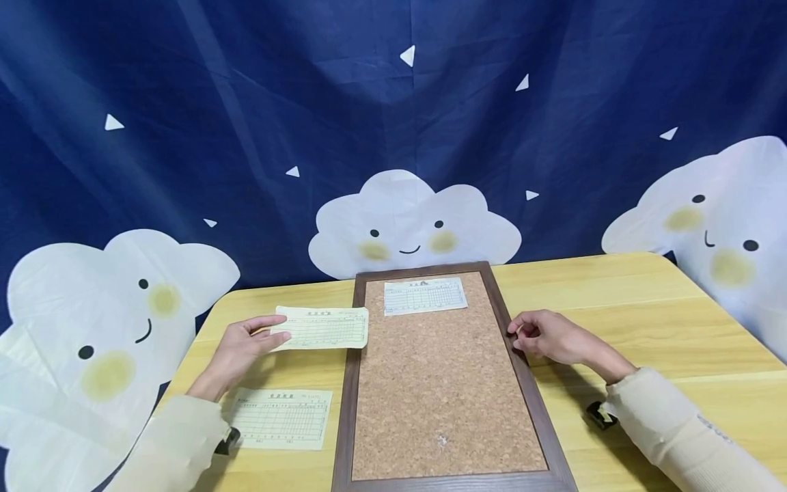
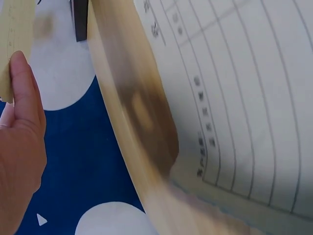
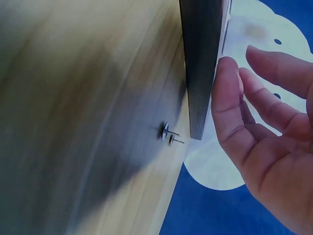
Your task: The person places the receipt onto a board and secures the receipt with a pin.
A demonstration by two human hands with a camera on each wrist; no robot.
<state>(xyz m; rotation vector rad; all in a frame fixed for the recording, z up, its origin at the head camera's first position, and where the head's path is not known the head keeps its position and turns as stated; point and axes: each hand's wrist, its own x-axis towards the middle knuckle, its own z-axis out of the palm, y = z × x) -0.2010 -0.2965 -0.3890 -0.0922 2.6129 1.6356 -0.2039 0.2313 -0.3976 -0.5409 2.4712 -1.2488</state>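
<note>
My left hand pinches a pale yellow printed form by its left end, thumb and fingers on either side. The form's right end overlaps the left frame of a cork board with a dark brown border. My right hand is beside the board's right frame, fingertips right at the edge. In the right wrist view its fingers are loosely bent, with nothing showing between them. A bluish-white form lies at the top of the cork, a small dark spot at its upper edge.
Another pale green form lies on the wooden table, left of the board and partly behind my left wrist. Two thumbtacks lie beside the right frame. A whitish spot marks the lower cork. A blue cloud-print curtain hangs behind.
</note>
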